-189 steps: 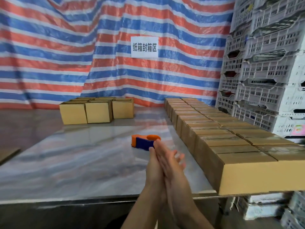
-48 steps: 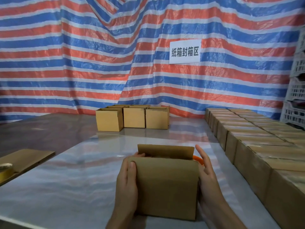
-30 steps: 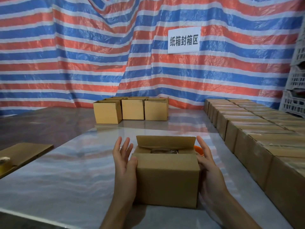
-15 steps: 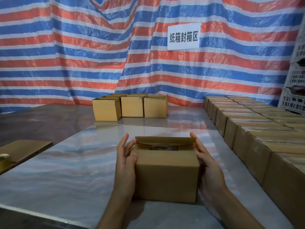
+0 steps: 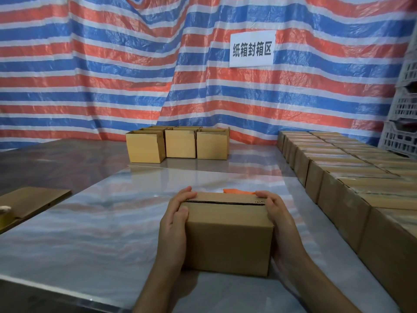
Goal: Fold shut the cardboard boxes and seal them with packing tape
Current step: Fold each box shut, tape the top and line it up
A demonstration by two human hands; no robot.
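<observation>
A small brown cardboard box (image 5: 228, 236) sits on the glossy grey worktop (image 5: 90, 222) between both hands, its flaps folded flat with a dark seam across the top. The left hand (image 5: 173, 224) and the right hand (image 5: 279, 222) each clasp one end, fingers curled over the far flap. An orange plastic piece (image 5: 237, 191) peeks out just beyond the fingertips.

Matt cardboard box (image 5: 228, 236), glossy table (image 5: 94, 227)

a packing warehouse, with rows of cardboard boxes (image 5: 352, 175) and stacked crates (image 5: 404, 123).
</observation>
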